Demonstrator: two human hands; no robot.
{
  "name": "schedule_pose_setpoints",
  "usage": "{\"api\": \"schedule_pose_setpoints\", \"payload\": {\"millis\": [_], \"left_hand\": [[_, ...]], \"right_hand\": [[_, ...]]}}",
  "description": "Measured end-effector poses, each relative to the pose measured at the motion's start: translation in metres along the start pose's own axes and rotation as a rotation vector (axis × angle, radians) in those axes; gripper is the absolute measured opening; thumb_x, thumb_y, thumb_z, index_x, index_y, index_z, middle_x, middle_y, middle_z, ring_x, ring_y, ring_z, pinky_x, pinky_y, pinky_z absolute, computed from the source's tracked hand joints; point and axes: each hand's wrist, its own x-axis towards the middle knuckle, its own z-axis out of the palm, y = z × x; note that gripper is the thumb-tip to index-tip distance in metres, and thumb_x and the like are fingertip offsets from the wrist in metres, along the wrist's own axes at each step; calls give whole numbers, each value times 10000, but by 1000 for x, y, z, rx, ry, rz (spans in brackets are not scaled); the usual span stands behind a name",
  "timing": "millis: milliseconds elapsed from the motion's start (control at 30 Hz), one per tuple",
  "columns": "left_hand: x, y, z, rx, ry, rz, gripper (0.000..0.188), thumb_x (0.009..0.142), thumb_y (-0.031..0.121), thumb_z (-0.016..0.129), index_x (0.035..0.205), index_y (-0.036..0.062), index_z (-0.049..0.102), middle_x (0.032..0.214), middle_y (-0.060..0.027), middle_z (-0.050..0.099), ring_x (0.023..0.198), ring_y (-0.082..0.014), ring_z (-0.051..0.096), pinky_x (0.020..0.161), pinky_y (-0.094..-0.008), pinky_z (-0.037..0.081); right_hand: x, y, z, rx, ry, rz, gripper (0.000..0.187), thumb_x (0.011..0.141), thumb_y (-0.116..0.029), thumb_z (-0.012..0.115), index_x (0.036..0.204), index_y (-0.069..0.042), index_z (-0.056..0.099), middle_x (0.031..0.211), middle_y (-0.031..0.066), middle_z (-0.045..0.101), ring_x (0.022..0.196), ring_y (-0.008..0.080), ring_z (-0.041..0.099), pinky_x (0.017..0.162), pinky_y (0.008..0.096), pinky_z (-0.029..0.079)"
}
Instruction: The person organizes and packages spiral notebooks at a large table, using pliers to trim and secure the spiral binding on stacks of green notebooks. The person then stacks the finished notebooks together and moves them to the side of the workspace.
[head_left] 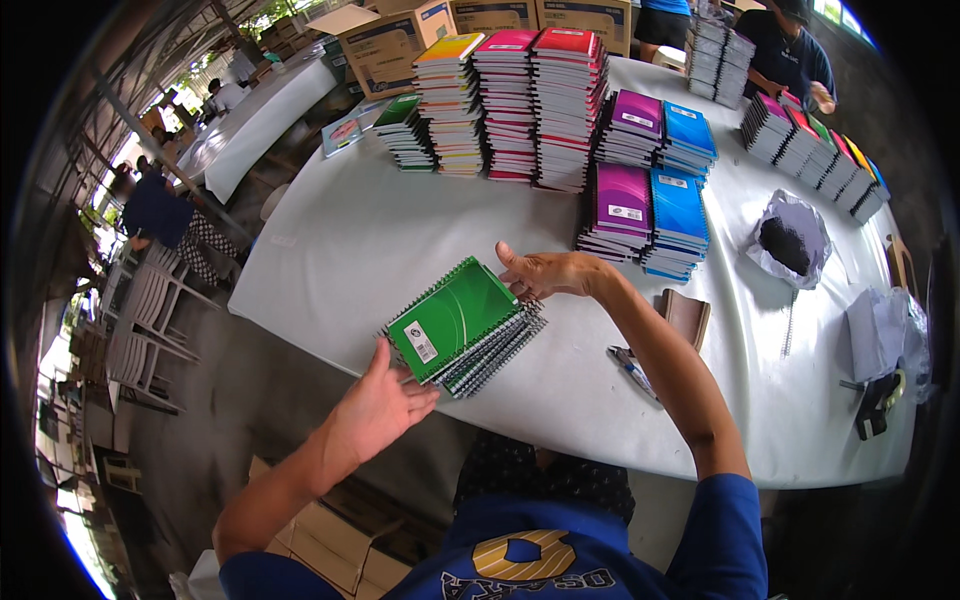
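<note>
A small, uneven stack of green spiral notebooks (453,318) is between my hands near the table's front edge. Its lower notebooks are fanned out, with black wire coils showing along their sides. My left hand (375,408) grips the near left end, thumb at the top corner and fingers stretched along the lower side. At the far right end, my right hand (548,274) holds the stack with its thumb raised; its other fingers are partly hidden behind the notebooks. Whether the stack's underside touches the table cannot be seen.
Tall notebook piles in yellow (447,105), pink (506,105) and red (568,110) stand at the back, beside purple (622,200) and blue ones (680,215). Pliers (634,374), a brown block (684,318) and a bag of black coils (786,242) lie right. A co-worker (795,60) is opposite.
</note>
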Motion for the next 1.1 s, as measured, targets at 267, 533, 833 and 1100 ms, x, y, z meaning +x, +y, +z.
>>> {"api": "schedule_pose_setpoints", "payload": {"millis": [267,533,833,1100], "left_hand": [[14,-8,2,-66,-126,16,888,905,698,387,1479,42,216,1494,-235,288,1392,-397,270,1166,-466,204],[21,-2,-7,-38,-150,-39,827,933,654,404,1456,28,270,1483,-236,304,1386,-360,305,1158,-458,231],[-32,90,36,939,-204,627,737,991,578,330,1435,-7,400,1457,-234,413,1418,-351,298,1177,-458,199],[147,147,6,1011,-246,-105,895,913,732,218,1372,15,494,1377,-149,524,1207,-242,542,1055,-378,391]], "right_hand": [[14,19,6,-10,-10,-66,1057,844,-827,183,1423,31,399,1403,191,474,1260,275,470,1101,412,344],[-6,14,4,-6,-76,-139,1034,843,-828,171,1389,-3,471,1378,179,514,1285,291,476,1112,441,342],[-63,10,100,-706,1352,-842,582,780,-418,691,1250,-95,576,1379,120,518,1298,254,471,1110,533,250],[8,-8,161,-993,1286,-963,691,842,-625,484,1328,-140,557,1403,41,507,1317,186,454,1142,554,174]]}}
